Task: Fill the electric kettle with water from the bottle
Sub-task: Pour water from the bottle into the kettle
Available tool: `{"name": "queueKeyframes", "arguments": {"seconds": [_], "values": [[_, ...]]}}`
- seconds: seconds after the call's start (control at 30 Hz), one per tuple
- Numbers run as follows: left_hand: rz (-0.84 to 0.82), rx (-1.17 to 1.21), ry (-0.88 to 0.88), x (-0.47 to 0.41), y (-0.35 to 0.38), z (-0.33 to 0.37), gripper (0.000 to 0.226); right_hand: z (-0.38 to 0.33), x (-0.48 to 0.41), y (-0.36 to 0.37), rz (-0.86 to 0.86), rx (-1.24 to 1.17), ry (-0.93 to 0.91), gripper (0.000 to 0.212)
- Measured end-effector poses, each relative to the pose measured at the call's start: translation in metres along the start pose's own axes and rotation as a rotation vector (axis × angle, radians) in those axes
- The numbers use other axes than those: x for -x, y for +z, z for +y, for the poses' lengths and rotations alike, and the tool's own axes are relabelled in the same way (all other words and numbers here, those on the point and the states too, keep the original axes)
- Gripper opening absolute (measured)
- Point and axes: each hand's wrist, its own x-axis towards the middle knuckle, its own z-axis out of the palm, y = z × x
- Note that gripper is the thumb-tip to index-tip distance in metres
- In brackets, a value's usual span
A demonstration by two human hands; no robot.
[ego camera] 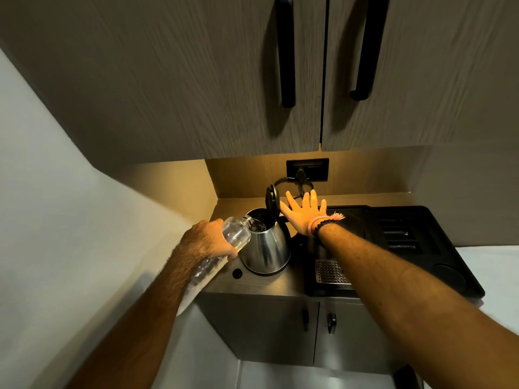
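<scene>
left hand (207, 240) grips the bottle (234, 234) tipped into the kettle (266, 248) to pour; right hand (304, 216) splayed flat by the raised lid (271, 202), holding nothing

Kettle (265, 248) sits on the counter (252, 284), lid (271, 201) flipped up at the back. The left hand (206, 239) comes in from the left, wrapped around a bottle (234, 234) tipped so its neck is over the kettle's open mouth. Right hand (304, 213) is spread flat just right of the lid. A tray (421, 248) lies right of the kettle. Wall socket (307, 169) is behind, cabinets (317, 327) below, and more cupboards (196, 80) overhead.
</scene>
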Motion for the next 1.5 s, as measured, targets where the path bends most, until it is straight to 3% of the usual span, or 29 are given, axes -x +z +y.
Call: {"name": "queueKeyframes", "arguments": {"seconds": [0.3,0.5,0.7,0.8,1.1,1.3,1.5], "values": [[0.035,0.004,-0.011,-0.003,0.007,-0.003,0.093,0.001,-0.003,0.001,0.004,-0.014,0.007,0.094],[0.082,0.156,-0.008,-0.002,0.021,-0.008,0.097,0.002,-0.002,0.001,0.002,-0.023,0.024,0.099],[0.278,0.443,-0.025,-0.002,0.027,-0.016,0.093,-0.001,0.0,-0.001,-0.002,-0.012,0.043,0.096],[0.385,0.588,-0.078,-0.003,0.035,-0.023,0.085,-0.002,0.002,-0.001,-0.005,0.008,0.038,0.094],[0.647,0.876,-0.26,-0.017,0.06,-0.027,0.088,-0.001,0.001,0.0,-0.007,0.047,0.03,0.091],[0.699,0.993,-0.274,-0.03,0.073,-0.026,0.097,-0.001,-0.001,0.0,-0.003,0.059,0.03,0.094],[0.562,0.915,-0.24,-0.019,0.102,-0.032,0.12,0.002,-0.001,0.002,-0.011,0.048,0.033,0.092]]}}
